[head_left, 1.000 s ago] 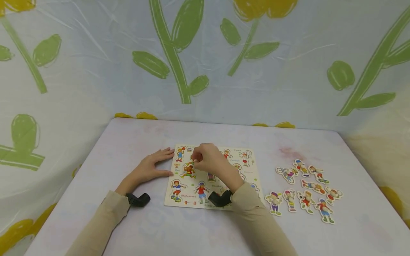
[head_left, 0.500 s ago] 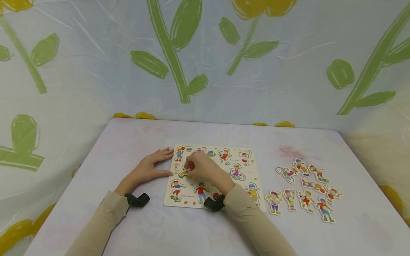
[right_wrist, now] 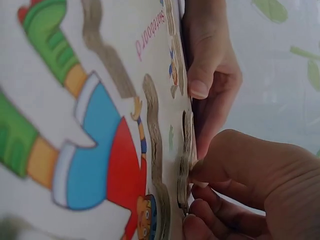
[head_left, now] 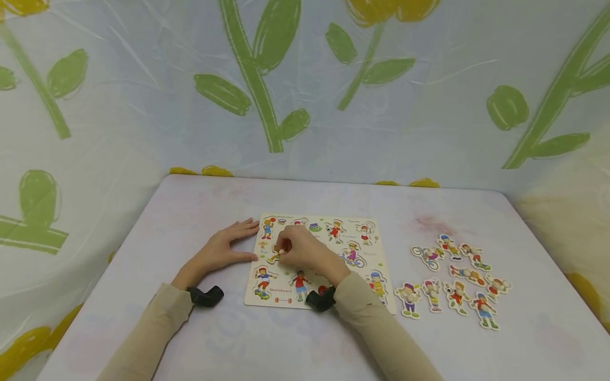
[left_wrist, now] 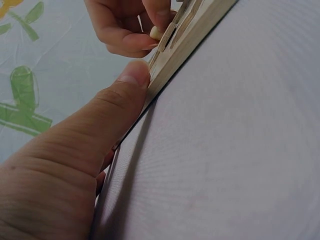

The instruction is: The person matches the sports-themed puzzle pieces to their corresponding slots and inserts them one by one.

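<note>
A wooden knob puzzle board [head_left: 252, 300] lies on the table, printed with sporting children in cut-out recesses. My right hand [head_left: 307, 251] is over its left half, thumb and fingers pinching the small pale knob [left_wrist: 155, 33] of a runner puzzle piece [head_left: 272, 259]. The piece lies low over the runner picture, mostly hidden by the fingers. In the right wrist view, the thumb and fingertips are right at the piece's edge. My left hand [head_left: 223, 246] rests at the board's left edge with extended fingers, its thumb [left_wrist: 131, 80] touching the rim.
Right of the board lie several loose puzzle pieces, among them a cyclist [head_left: 425, 257], a baseball player [head_left: 408, 300] and a helmeted child [head_left: 485, 311]. Each wrist carries a black camera mount [head_left: 206, 296]. A flower-print curtain [head_left: 305, 69] stands behind the table [head_left: 214, 344].
My right hand has moved slightly left and down, bringing the runner piece from above the board down to the runner picture. The left hand has stayed in place.
</note>
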`<action>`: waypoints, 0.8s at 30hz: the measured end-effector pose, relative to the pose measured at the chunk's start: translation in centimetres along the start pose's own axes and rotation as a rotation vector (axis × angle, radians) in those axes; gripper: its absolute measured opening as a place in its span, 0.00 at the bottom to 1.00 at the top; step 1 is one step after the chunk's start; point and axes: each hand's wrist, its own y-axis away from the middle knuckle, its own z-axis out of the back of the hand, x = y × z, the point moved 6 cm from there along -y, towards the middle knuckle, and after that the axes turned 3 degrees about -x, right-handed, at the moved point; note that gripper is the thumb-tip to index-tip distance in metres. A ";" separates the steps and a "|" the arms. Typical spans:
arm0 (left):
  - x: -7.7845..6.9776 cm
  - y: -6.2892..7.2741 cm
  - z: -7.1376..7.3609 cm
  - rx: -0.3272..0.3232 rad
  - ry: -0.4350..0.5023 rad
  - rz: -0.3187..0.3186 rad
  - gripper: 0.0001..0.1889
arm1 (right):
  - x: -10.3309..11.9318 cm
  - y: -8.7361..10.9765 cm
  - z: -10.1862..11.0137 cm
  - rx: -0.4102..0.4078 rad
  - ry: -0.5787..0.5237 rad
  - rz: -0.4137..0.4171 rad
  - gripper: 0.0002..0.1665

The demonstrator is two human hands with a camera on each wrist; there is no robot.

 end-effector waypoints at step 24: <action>-0.2 -0.1 -0.1 0.012 -0.005 0.013 0.40 | 0.1 0.0 -0.1 0.014 -0.037 -0.001 0.09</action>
